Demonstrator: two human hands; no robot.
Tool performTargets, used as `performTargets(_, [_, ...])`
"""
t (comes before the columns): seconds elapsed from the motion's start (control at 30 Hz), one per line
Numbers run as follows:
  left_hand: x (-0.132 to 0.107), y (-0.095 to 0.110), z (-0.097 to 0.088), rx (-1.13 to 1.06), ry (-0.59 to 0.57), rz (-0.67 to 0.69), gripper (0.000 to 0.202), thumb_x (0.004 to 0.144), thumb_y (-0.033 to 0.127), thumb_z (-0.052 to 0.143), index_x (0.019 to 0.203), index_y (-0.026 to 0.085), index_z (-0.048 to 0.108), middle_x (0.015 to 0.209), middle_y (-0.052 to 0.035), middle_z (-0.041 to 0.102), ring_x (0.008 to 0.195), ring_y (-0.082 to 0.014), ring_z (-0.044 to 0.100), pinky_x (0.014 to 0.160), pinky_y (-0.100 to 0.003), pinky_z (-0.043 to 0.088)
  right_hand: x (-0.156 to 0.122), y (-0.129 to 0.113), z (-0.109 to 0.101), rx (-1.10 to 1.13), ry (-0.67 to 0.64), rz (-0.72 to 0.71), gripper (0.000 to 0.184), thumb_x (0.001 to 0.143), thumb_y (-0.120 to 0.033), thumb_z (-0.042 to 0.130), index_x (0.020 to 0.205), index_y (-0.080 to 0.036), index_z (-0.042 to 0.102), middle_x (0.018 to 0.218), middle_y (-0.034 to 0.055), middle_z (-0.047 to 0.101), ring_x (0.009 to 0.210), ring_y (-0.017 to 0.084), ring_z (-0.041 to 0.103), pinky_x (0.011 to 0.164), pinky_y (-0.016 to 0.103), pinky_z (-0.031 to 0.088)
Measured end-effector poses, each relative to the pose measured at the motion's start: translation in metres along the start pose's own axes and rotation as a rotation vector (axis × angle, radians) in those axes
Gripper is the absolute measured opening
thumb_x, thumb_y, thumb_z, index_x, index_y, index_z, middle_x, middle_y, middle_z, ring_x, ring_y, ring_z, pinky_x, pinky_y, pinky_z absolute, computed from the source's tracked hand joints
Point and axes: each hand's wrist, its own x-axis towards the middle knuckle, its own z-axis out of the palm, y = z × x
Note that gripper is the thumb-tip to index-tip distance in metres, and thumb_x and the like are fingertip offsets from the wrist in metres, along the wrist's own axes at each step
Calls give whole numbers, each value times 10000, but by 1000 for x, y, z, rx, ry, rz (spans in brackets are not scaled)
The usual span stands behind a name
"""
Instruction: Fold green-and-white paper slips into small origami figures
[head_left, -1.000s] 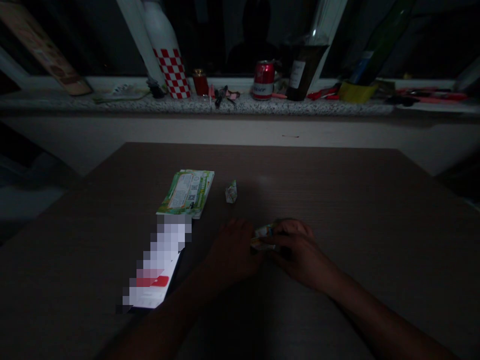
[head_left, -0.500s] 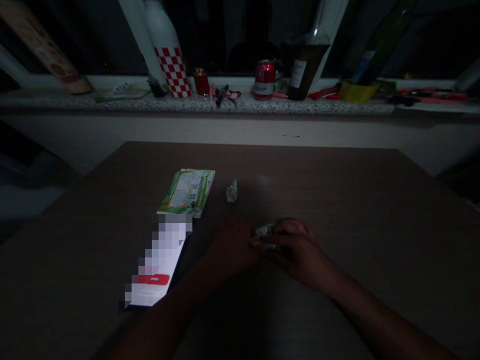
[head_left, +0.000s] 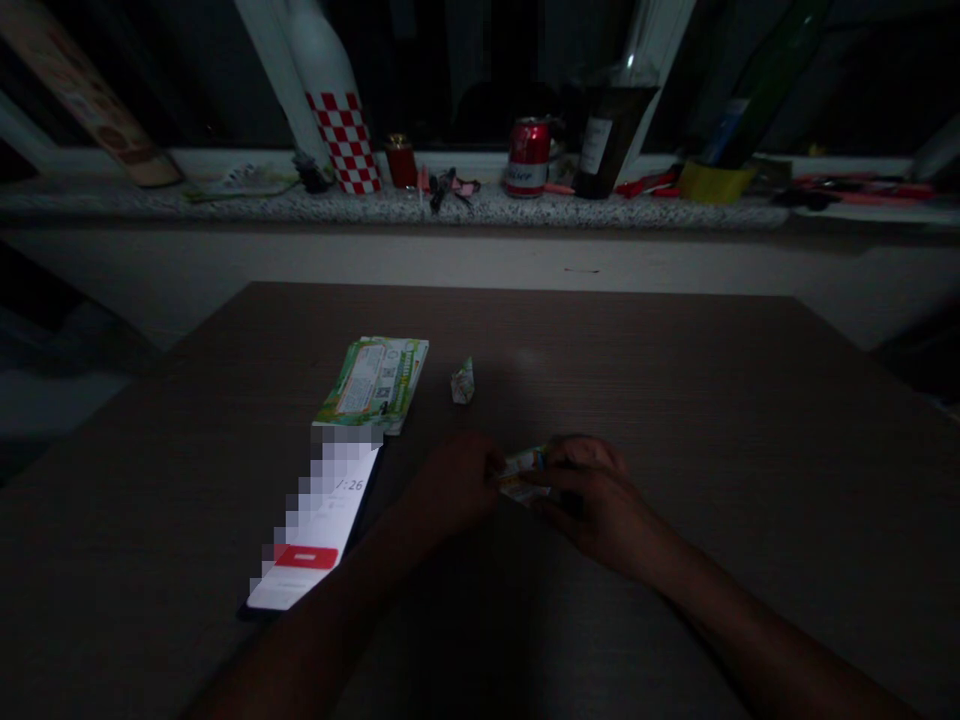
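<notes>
Between my hands is a small piece of folded printed paper (head_left: 523, 478), coloured white, green and yellow. My left hand (head_left: 457, 485) is closed on its left edge, with the fingertips mostly in shadow. On the right side, my right hand (head_left: 596, 495) pinches the paper between thumb and fingers. A small folded paper shape (head_left: 463, 382) with a pointed top sits on the table beyond my left hand. Farther left lies a stack of green printed leaflets (head_left: 373, 385). A lit phone (head_left: 315, 530) rests in front of the stack, left of my left forearm.
The dark wooden table (head_left: 675, 380) ends at a wall below a granite windowsill (head_left: 390, 208). Along the sill stand a red-and-white checkered bottle (head_left: 341, 130), a red jar (head_left: 401, 162), a red can (head_left: 527, 158), a dark cup (head_left: 611, 145) and a green bottle (head_left: 772, 85). The room is dim.
My left hand has shifted slightly left and back, uncovering more of the folded paper. My right hand stays almost in place. The folded shape and leaflets rest as before.
</notes>
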Motion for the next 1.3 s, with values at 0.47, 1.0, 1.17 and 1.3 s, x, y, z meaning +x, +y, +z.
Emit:
performTargets(0.47, [-9, -4, 3, 25, 66, 119, 211, 792, 94, 484, 854, 168, 671, 892, -65, 644, 857, -202, 603, 754, -299, 446, -1, 1, -8, -3, -66, -62, 422, 765, -202, 715, 1162, -330, 653, 1038, 48, 617, 1058, 257, 502, 936, 449, 327])
performTargets(1.0, [-20, 5, 11, -111, 221, 446, 84, 848, 170, 537, 838, 162, 620, 855, -45, 606, 823, -168, 544, 768, -290, 425, 4, 5, -8, 300, 174, -270, 82, 867, -196, 597, 888, -228, 669, 814, 32, 672, 801, 199, 606, 783, 397, 442])
performTargets(1.17, [-25, 11, 10, -308, 241, 419, 23, 809, 177, 564, 805, 172, 586, 807, -30, 598, 773, -157, 558, 718, -277, 435, 1, -6, -13, 357, 234, -304, 112, 850, -130, 602, 898, -222, 643, 773, 25, 653, 763, 190, 597, 796, 410, 444])
performTargets(1.3, [-29, 16, 10, -421, 241, 387, 34, 797, 198, 585, 780, 171, 575, 781, -23, 592, 740, -148, 554, 699, -273, 429, -1, -13, -16, 383, 254, -291, 103, 868, -117, 569, 861, -210, 613, 731, 26, 626, 725, 184, 582, 768, 398, 446])
